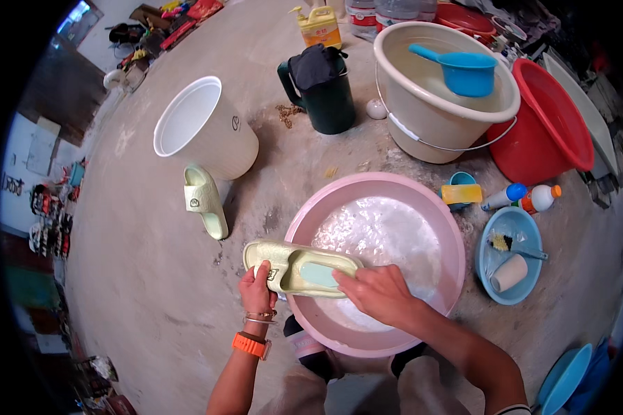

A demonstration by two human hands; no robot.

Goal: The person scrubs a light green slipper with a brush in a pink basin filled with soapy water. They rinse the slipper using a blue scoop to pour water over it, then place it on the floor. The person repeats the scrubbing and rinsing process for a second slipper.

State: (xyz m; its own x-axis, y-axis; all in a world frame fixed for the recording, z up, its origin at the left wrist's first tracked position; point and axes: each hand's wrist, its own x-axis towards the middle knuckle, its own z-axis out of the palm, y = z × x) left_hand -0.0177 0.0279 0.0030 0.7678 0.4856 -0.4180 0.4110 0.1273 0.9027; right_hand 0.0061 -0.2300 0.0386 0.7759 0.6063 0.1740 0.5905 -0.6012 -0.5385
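A pale green slide slipper [290, 262] is held level over the left rim of a pink plastic basin [301, 218]. My left hand [257, 288] grips its strap end, thumb on the strap. With my right hand [371, 288] I hold a flat mint-green scrubber [317, 274] against the footbed near the heel. The scrubber's underside is hidden. Sudsy water [376, 238] lies in the basin below. The matching slipper [206, 202] stands on the concrete floor, leaning by a white bucket [233, 135].
A beige bucket [420, 129] of water holds a blue dipper [467, 72]; a red bucket [540, 124] adjoins it. Beyond the basin stands a dark green pitcher [329, 104] topped with dark cloth. Bottles [540, 199] and a small blue basin [535, 244] with a brush lie right.
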